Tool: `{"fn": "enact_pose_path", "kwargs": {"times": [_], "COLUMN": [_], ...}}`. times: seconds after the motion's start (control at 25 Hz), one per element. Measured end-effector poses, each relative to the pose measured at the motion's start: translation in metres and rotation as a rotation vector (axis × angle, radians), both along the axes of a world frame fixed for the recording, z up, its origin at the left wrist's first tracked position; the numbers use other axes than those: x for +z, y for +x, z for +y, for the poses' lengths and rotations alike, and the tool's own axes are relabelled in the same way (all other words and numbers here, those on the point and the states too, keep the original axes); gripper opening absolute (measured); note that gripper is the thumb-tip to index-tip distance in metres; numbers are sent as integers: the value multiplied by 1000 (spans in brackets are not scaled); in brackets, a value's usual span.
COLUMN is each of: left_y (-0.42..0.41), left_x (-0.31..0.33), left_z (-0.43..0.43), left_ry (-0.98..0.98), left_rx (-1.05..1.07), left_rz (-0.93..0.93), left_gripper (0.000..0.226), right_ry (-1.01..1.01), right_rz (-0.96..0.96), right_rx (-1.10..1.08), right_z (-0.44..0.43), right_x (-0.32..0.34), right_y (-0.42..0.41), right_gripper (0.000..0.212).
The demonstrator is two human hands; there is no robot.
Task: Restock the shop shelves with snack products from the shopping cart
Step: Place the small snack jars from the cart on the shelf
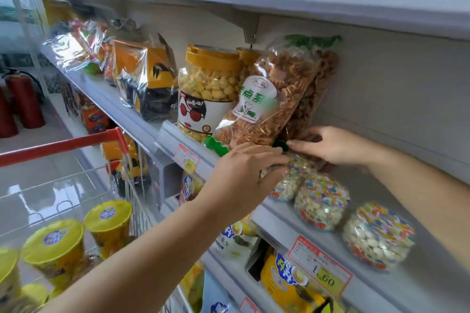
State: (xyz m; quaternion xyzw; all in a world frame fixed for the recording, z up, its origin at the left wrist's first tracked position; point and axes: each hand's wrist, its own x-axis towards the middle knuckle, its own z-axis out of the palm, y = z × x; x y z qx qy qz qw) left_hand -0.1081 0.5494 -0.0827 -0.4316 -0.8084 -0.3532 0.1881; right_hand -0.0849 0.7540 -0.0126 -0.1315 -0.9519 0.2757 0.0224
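Gripping lower edge of front snack bag [264, 99] with curled left hand [244, 173]; pressing nearly straight fingers of right hand [333, 146] against base of rear bag [320, 84]

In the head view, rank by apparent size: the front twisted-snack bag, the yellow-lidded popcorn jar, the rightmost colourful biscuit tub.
1. snack bag
2. popcorn jar
3. biscuit tub, though it is nearer the camera.

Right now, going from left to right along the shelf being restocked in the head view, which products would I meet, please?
Clear-wrapped snack bags → orange-and-black wrapped box → yellow-lidded popcorn jar → bag of brown fried twists → colourful-lidded biscuit jar → second biscuit jar.
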Motion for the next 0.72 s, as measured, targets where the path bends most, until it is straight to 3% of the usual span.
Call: {"fn": "enact_pose_path", "kwargs": {"times": [0.16, 0.24, 0.36, 0.4, 0.48, 0.56, 0.72], "left_y": [6, 11, 15, 14, 12, 16, 31], "left_x": [10, 9, -2, -11, -34, -58, -94], "left_z": [-10, -38, -110, -134, -178, -218, -274], "left_ry": [-41, -28, 99, 93, -31, -182, -454], "left_rx": [-54, -45, 31, 66, 152, 230, 237], "left_rz": [14, -24, -103, -142, -251, -407, -530], "left_gripper": [38, 44, 35, 31, 27, 23, 26], "right_ry": [175, 238, 208, 153, 69, 75, 292], "right_rz": [-14, 222, 730, 777, 634, 304, -200], "right_rx": [-25, -54, -13, 59, 294, 530, 766], "right_z": [-15, -25, -69, -92, -145, -194, -259], "right_x": [7, 19, 26, 22, 1, -41, -138], "right_y": [2, 13, 55, 68, 80, 77, 51], "right_gripper": [65, 48, 12, 10, 9, 14, 30]}}
